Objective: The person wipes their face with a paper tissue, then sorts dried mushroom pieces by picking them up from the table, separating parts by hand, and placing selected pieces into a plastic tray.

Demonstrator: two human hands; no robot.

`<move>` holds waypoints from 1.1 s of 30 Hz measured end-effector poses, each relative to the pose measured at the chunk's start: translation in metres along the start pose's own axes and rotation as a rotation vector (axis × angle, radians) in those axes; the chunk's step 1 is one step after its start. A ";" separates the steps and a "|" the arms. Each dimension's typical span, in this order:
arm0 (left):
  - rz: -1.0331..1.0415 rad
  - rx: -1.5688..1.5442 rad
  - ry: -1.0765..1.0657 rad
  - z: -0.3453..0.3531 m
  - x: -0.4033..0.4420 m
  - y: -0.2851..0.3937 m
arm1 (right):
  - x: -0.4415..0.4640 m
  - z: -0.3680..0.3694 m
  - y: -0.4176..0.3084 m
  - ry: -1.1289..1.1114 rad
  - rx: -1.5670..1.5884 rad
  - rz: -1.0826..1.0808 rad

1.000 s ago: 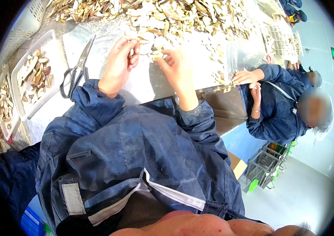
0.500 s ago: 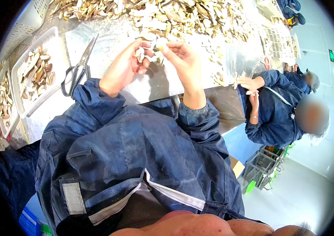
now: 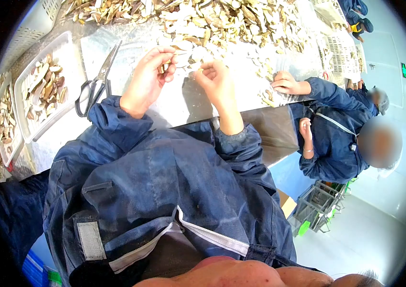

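Observation:
My left hand point(image 3: 150, 79) is closed above the white table point(image 3: 164, 112), with a mushroom slice point(image 3: 165, 66) partly hidden in its curled fingers. Beside it, my right hand point(image 3: 216, 82) has its thumb and fingers pinched together at the near edge of the loose slices. Whatever lies between those fingertips is too small to make out. A large pile of pale and brown mushroom slices point(image 3: 234, 21) spreads beyond both hands. Black-handled scissors point(image 3: 98, 81) lie left of my left hand, blades pointing away.
A white tray point(image 3: 71, 57) with brown-edged slices stands at the left, near another container of slices point(image 3: 3, 117). On the right, a co-worker's hand point(image 3: 285, 82) reaches onto the table. White perforated baskets point(image 3: 345, 50) stand at the far right, and metal frames point(image 3: 317, 203) are below.
My right hand has moved slightly down, away from the pile. My left fingers have curled more tightly and shifted left. The co-worker's hands have separated, one reaching onto the table.

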State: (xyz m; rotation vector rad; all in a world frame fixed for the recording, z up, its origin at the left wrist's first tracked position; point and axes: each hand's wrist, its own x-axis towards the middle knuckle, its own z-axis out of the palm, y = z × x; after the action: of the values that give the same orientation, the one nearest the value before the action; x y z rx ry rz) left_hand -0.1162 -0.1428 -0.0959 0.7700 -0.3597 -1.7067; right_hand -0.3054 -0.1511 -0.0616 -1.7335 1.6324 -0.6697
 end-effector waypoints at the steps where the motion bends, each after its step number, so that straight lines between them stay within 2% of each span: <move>1: 0.014 0.003 0.002 0.000 0.000 0.000 | 0.003 0.000 -0.004 -0.003 0.152 -0.028; 3: -0.014 -0.002 -0.002 0.003 -0.001 -0.002 | 0.008 0.002 -0.016 -0.001 0.457 -0.076; 6: -0.088 -0.039 -0.012 0.008 -0.005 0.004 | 0.015 0.006 -0.031 -0.110 0.580 -0.076; 7: -0.093 -0.059 -0.011 0.009 -0.007 0.006 | 0.022 0.013 -0.019 -0.004 0.312 -0.141; 10: -0.040 -0.064 -0.035 -0.004 0.000 0.003 | 0.022 0.018 -0.014 0.132 -0.289 -0.414; 11: -0.013 -0.056 -0.046 -0.010 0.002 0.001 | 0.017 0.020 -0.014 0.112 -0.385 -0.373; 14: 0.056 0.006 -0.004 -0.006 -0.002 0.003 | 0.012 0.022 -0.012 0.107 -0.370 -0.379; 17: 0.116 0.067 -0.013 -0.003 -0.001 0.002 | 0.011 0.020 -0.007 0.046 -0.197 -0.328; 20: 0.076 0.173 0.007 0.007 -0.004 0.003 | 0.011 0.010 -0.004 -0.037 0.207 -0.040; 24: -0.057 0.255 -0.131 0.018 -0.011 0.001 | 0.002 -0.005 -0.015 -0.140 0.569 0.039; 27: -0.048 0.322 -0.192 0.011 -0.009 -0.008 | -0.003 0.000 -0.011 -0.155 0.679 0.001; 33: 0.021 0.415 -0.187 0.006 -0.005 -0.015 | -0.004 0.000 -0.003 -0.185 0.684 0.148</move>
State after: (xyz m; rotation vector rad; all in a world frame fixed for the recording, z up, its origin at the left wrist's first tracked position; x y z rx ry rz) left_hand -0.1311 -0.1343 -0.0989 0.9003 -0.8673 -1.7099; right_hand -0.3042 -0.1468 -0.0587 -1.1286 1.1940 -0.8426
